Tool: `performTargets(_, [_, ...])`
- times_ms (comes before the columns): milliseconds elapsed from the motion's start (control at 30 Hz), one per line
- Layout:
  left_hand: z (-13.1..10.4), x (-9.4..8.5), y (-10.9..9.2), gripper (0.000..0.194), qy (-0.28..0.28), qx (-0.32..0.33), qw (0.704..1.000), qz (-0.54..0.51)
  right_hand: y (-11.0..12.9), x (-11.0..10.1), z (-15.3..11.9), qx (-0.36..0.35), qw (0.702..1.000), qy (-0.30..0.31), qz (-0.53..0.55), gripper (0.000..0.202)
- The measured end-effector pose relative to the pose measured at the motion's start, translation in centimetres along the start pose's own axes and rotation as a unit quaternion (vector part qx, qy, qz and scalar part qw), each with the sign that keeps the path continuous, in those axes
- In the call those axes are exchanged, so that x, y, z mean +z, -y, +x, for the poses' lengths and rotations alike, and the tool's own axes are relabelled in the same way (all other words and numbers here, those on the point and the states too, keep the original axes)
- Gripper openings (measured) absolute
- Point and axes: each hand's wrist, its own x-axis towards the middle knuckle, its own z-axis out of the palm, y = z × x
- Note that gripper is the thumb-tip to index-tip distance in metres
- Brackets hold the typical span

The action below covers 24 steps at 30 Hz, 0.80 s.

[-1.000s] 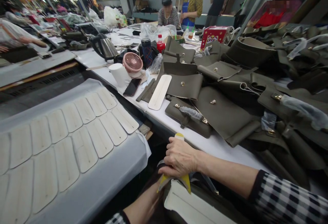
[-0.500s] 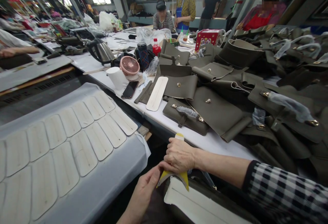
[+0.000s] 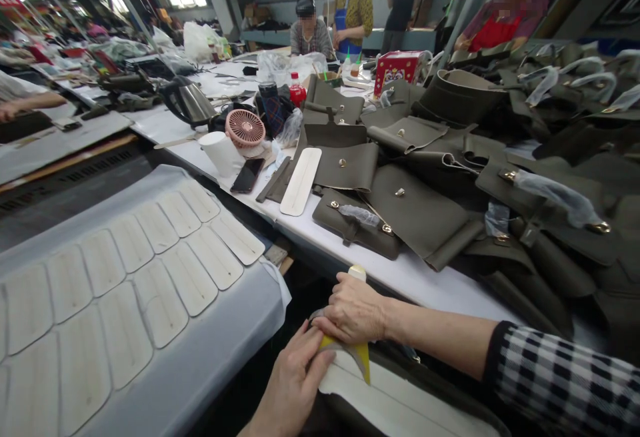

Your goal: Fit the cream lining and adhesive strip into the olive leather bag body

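Nearest, the left hand (image 3: 293, 377) touches the end of a long white panel (image 3: 395, 394) in an olive bag; whether its grip pinches the edge, I cannot tell. The right hand (image 3: 353, 310) has its grip wrapped round a yellow, crescent-ended tool (image 3: 365, 360) there. Beyond, olive leatherlike pieces (image 3: 420, 204) with gold-coloured fittings crowd the white surface (image 3: 305, 229); farther, a red-labelled bottle's (image 3: 297, 94) lettering is too small to read.

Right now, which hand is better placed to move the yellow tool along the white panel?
Probably the right hand: its fingers wrap the yellow tool at the white panel's end, while the left hand sits close beside it.
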Motion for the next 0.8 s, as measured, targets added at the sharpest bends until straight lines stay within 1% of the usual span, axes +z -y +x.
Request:
performTargets(67, [0.0,0.2,0.2,0.031,0.002,0.019,1.0,0.024,0.6,0.1,-0.7,0.037,0.999,-0.007,0.003,0.056])
performTargets(100, [0.0,0.3,0.3,0.032,0.006,0.018,1.0,0.013,0.9,0.2,-1.1,0.054,0.998,-0.01,0.005,0.057])
performTargets(167, [0.4,0.3,0.6,0.04,0.023,-0.024,0.997,-0.074,1.6,0.3,-1.7,0.085,0.996,-0.011,0.008,0.056])
performTargets(200, [0.6,0.3,0.7,0.047,0.036,-0.056,0.988,-0.14,1.9,0.3,-2.1,0.099,0.995,-0.01,0.011,0.055])
performTargets(233, [0.9,0.2,0.8,0.055,0.05,-0.085,0.973,-0.209,2.3,0.2,-2.5,0.116,0.993,-0.009,0.013,0.055])
performTargets(300, [1.5,0.2,1.0,0.065,0.076,-0.12,0.935,-0.324,3.0,-0.1,-3.7,0.161,0.987,-0.004,0.02,0.055])
performTargets(333, [1.8,0.3,1.1,0.065,0.084,-0.125,0.923,-0.354,3.3,-0.4,-4.6,0.19,0.981,0.0,0.025,0.056])
performTargets(400, [2.3,0.5,1.3,0.059,0.089,-0.128,0.918,-0.366,4.0,-1.1,-7.1,0.278,0.96,0.009,0.041,0.06])
performTargets(433, [2.4,0.7,1.5,0.055,0.09,-0.13,0.92,-0.358,4.2,-1.5,-8.8,0.336,0.94,0.013,0.052,0.063])
performTargets(500, [2.7,0.9,1.8,0.052,0.093,-0.131,0.929,-0.334,4.5,-2.4,-12.7,0.461,0.884,0.015,0.082,0.065])
performTargets(533, [2.7,0.9,1.9,0.053,0.1,-0.13,0.932,-0.323,4.6,-2.8,-14.8,0.517,0.85,0.008,0.104,0.065])
performTargets(600, [2.8,0.9,1.9,0.055,0.113,-0.12,0.942,-0.291,5.0,-3.5,-18.9,0.59,0.788,-0.032,0.171,0.062])
performTargets(667, [2.9,0.8,1.8,0.056,0.112,-0.102,0.957,-0.245,6.1,-3.9,-22.3,0.627,0.733,-0.093,0.247,0.064])
performTargets(700, [2.9,0.8,1.8,0.055,0.109,-0.094,0.963,-0.227,6.9,-4.0,-23.5,0.636,0.708,-0.129,0.28,0.067])
performTargets(733, [3.1,0.8,2.0,0.055,0.104,-0.088,0.967,-0.215,7.9,-4.2,-24.5,0.641,0.683,-0.167,0.308,0.069])
performTargets(800, [3.5,0.8,2.5,0.057,0.101,-0.093,0.968,-0.21,10.3,-4.7,-25.5,0.636,0.641,-0.239,0.358,0.069])
